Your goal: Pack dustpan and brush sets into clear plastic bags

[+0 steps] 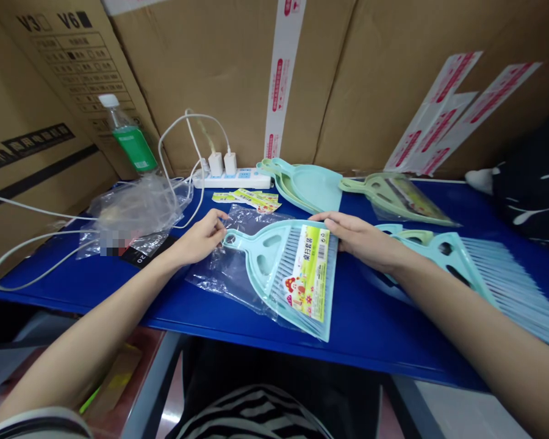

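Note:
A mint-green brush-and-dustpan set with a yellow-green label card lies on a clear plastic bag on the blue table. My left hand pinches the bag's edge beside the set's handle, fingers closed. My right hand rests with fingers together on the upper right corner of the set, near the label card.
Stacked mint dustpans and a bagged set lie behind. Loose brushes sit at the right. A power strip with chargers, a green-labelled bottle, crumpled plastic bags, spare label cards and cardboard boxes fill the back.

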Tool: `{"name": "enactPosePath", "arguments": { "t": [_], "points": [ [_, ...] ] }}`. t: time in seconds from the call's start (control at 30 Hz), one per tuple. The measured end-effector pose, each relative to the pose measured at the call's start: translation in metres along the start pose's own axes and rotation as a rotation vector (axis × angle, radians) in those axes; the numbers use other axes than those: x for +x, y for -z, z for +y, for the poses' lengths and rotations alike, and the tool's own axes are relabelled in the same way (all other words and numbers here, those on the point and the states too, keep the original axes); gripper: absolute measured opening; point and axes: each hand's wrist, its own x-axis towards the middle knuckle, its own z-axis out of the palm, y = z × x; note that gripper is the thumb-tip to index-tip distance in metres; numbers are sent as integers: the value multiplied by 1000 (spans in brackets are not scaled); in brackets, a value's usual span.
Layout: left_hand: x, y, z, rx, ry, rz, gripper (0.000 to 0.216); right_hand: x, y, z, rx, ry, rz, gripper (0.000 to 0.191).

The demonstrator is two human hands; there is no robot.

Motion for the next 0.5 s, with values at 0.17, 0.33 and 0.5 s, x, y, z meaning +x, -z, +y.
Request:
{"name": "enactPosePath", "arguments": {
  "t": [0.17,0.33,0.5],
  "points": [
    [-1,-2,3,-48,21,-17,14,1,1,2,183,-96,-49,20],
    [-2,-2,7,-25,65,0,16,3,0,-1,292,-165,-65,27],
    [-2,0,6,46,45,32,15,3,1,-1,342,-137,-127,17]
  ]
}}
